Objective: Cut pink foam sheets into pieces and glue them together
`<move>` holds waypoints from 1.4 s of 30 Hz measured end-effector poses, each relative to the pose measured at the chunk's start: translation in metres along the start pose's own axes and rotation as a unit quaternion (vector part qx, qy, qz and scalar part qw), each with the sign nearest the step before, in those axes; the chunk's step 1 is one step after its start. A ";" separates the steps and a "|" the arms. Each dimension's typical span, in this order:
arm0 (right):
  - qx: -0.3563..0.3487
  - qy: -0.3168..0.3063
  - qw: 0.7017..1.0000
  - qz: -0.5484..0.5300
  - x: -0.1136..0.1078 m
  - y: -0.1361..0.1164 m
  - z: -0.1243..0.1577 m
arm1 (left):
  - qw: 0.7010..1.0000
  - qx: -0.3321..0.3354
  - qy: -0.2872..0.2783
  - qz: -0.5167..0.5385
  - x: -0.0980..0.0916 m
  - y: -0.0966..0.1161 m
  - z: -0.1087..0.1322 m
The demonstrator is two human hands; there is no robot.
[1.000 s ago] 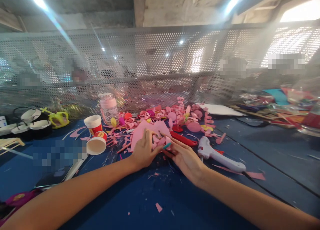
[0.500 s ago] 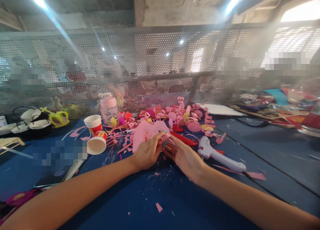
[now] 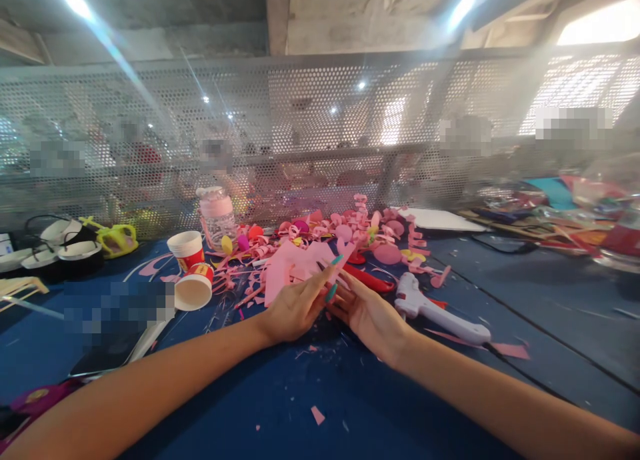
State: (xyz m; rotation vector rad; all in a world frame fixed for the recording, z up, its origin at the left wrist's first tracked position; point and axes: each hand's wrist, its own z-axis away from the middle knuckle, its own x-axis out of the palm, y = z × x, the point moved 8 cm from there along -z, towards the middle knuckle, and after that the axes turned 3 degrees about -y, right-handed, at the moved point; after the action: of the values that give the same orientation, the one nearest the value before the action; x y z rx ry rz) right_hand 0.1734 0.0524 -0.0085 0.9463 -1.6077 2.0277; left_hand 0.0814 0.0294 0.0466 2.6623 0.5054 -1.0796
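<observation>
My left hand (image 3: 295, 307) and my right hand (image 3: 377, 317) meet in the middle, above the blue table. A narrow pink paper strip (image 3: 344, 260) sticks up between their fingertips, and both hands are closed on it. Long teal nails show on my left hand, its index finger stretched along the strip. The right fingers curl underneath, partly hidden. Just behind lie flat pink paper sheets (image 3: 280, 270) and a heap of pink paper curls and discs (image 3: 387, 253). A red-handled tool (image 3: 370, 278), its kind unclear, lies beyond my right hand.
A white glue gun (image 3: 430, 307) with a black cord lies right of my hands. Two paper cups (image 3: 193, 290) and a clear bottle with a pink band (image 3: 217, 217) stand left. A dark phone-like slab (image 3: 100, 357) is near my left forearm. Perforated metal screen (image 3: 320, 120) behind.
My left index finger has straightened upward along the pink paper strip, so its teal nail now shows. The strip's end points up to the right; my right hand has hardly moved.
</observation>
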 end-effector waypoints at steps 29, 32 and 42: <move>0.025 -0.046 0.994 0.098 0.014 0.001 0.004 | 0.975 0.211 0.024 -0.074 -0.004 0.042 0.007; 0.001 -0.062 0.995 0.079 0.012 -0.001 0.003 | 0.975 0.198 0.059 -0.079 -0.010 0.040 0.009; -0.007 -0.027 0.997 0.066 0.013 -0.004 0.006 | 0.981 0.049 0.147 -0.116 -0.019 0.020 0.010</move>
State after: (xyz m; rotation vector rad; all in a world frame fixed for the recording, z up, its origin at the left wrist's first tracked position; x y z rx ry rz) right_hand 0.1684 0.0467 0.0040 0.9203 -1.7536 2.0914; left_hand 0.0708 0.0035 0.0543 2.9253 0.8563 -0.7835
